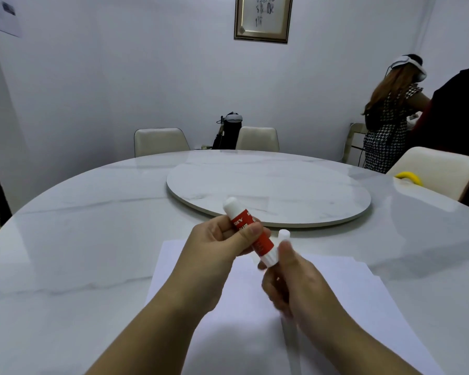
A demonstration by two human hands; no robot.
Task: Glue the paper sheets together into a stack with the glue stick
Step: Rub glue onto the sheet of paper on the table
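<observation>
A red and white glue stick (251, 230) is held tilted above the table, its white end pointing up and away. My left hand (217, 247) grips its red body with thumb and fingers. My right hand (293, 277) pinches the white lower end of the stick, thumb on top. A small white cylinder (284, 234), perhaps the cap, shows just behind my right thumb. White paper sheets (349, 290) lie loosely overlapped on the table under both hands, their edges offset at the far right.
The round marble table (79, 239) carries a raised turntable (268, 193) in its middle. Cream chairs (160, 142) stand around the far side. A yellow object (408, 177) lies at the right edge. Two people (387, 117) stand at the far right.
</observation>
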